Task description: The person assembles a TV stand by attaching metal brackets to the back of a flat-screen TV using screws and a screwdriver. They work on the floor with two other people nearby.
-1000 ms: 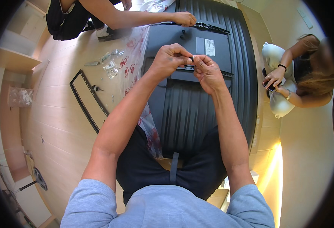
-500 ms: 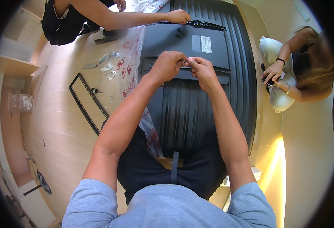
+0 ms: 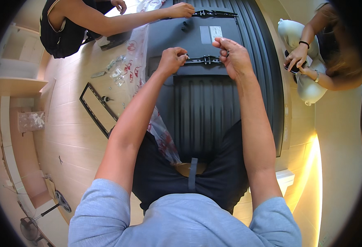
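Before me lies a large black flat-screen TV (image 3: pixel 207 111), its ribbed back facing up. A black wall-mount bracket arm (image 3: pixel 203 60) runs across it below my hands. My left hand (image 3: pixel 172 60) is closed in a pinch on a small shiny metal piece (image 3: pixel 187 56), too small to name, above the bracket's left end. My right hand (image 3: pixel 235 57) hovers over the bracket's right end, thumb and forefinger pressed together and the other fingers curled. Something small and dark shows among those fingers; I cannot make it out. A second bracket arm (image 3: pixel 214 14) lies farther up the TV.
At upper left, a co-worker's hand (image 3: pixel 182 10) touches the far bracket. Clear plastic sheeting (image 3: pixel 137 61) lies along the TV's left edge. A black metal frame (image 3: pixel 94 109), a screwdriver (image 3: pixel 106 99) and small bags (image 3: pixel 118 75) lie on the floor. Another person (image 3: pixel 329 61) sits at right.
My hands, which were together over the near bracket, have moved apart: the left slightly left, the right up and right. The bracket between them now shows. The whole view has shifted a little.
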{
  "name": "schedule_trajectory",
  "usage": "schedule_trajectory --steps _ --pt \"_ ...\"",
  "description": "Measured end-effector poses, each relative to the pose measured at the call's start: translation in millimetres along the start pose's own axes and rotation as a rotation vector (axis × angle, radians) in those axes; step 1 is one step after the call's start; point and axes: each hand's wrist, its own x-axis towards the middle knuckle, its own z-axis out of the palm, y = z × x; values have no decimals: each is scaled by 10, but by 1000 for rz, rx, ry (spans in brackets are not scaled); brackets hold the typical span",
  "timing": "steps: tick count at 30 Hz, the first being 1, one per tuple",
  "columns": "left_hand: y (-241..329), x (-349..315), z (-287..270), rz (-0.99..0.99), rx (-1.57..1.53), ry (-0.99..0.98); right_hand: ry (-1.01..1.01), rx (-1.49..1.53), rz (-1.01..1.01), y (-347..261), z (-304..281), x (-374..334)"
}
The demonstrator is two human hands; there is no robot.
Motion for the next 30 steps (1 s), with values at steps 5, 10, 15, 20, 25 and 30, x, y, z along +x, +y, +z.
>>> schedule_trajectory --steps 5,10,15,20,25,30 --pt "-91 122 202 293 358 40 -37 30 -50 -141 -66 -126" --pt "-94 169 288 320 482 24 -26 16 -54 -183 -176 -183" --pt "-118 155 322 295 460 14 -26 23 -66 -198 -222 -187" --pt "-149 159 343 364 534 40 -42 28 -61 -200 -237 -160" --pt "-119 157 333 419 550 -11 -48 24 -84 -194 -262 -144" --pt "-80 153 295 290 512 -79 -49 17 -78 -200 -268 -127"
